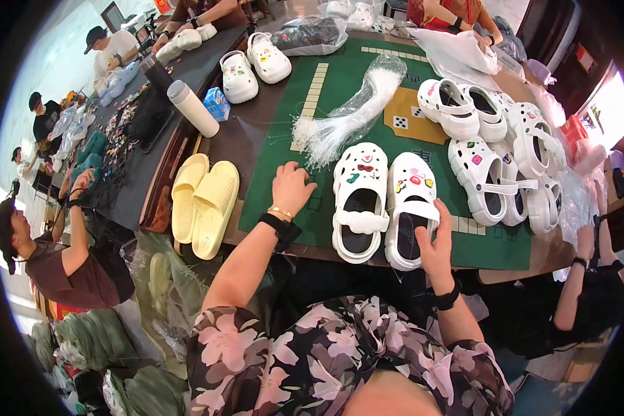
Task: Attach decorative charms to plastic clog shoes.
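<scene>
While the right grip is laid part-open along the outer side of the right clog, whether the wall is pinched cannot be told; by the left grip, loosely curled over the green mat, nothing is held. The right clog and left clog are placed at the near edge of the bench. Light, springy foam is suggested; hold is best taken at the heel rim, clear of the toe charms, judged easily dislodged.

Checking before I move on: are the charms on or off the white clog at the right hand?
On: several colourful charms show on the toe of the white clog at the right hand.
</scene>
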A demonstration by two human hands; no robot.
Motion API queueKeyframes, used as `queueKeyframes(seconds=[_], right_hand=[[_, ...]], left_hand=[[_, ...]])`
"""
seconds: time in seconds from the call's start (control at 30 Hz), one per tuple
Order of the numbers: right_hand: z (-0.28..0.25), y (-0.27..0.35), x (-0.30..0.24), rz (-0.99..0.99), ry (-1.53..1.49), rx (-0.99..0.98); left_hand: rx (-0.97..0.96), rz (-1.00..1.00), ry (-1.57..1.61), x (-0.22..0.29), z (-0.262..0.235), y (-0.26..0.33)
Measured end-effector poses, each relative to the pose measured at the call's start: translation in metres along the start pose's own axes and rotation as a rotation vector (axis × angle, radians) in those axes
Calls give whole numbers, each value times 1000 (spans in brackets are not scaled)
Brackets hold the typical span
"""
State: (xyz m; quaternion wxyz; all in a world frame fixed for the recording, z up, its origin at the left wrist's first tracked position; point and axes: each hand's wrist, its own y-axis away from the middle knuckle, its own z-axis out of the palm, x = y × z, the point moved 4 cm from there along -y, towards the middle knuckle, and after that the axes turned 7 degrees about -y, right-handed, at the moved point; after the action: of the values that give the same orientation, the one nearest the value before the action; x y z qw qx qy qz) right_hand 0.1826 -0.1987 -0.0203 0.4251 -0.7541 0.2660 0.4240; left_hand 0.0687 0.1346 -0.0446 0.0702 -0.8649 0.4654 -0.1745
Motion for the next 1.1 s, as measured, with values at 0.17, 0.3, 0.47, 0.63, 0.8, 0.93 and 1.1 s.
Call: queueKeyframes(seconds=[0.17,0.3,0.47,0.63,0.8,0.93,1.1], right_hand=[[23,0,-7,6,46,67],[23,0,-2,51,47,84],[15,1,2,134,-154,36],[-3,-2,1,136,-206,48],[-17,-24,-54,-30,-267,208],[2,-29,-110,-259,-281,-18],[50,-15,-167,-91,-340,-678]], left_hand=[[45,-16,86,-8,10,5],[-52,-35,318,-18,-13,12],[-238,-203,625,-22,-89,47],[-210,-215,1081,-17,-193,84],[335,138,1574,-13,-259,102],[128,234,1214,30,-250,111],[-296,622,853,109,-215,102]])
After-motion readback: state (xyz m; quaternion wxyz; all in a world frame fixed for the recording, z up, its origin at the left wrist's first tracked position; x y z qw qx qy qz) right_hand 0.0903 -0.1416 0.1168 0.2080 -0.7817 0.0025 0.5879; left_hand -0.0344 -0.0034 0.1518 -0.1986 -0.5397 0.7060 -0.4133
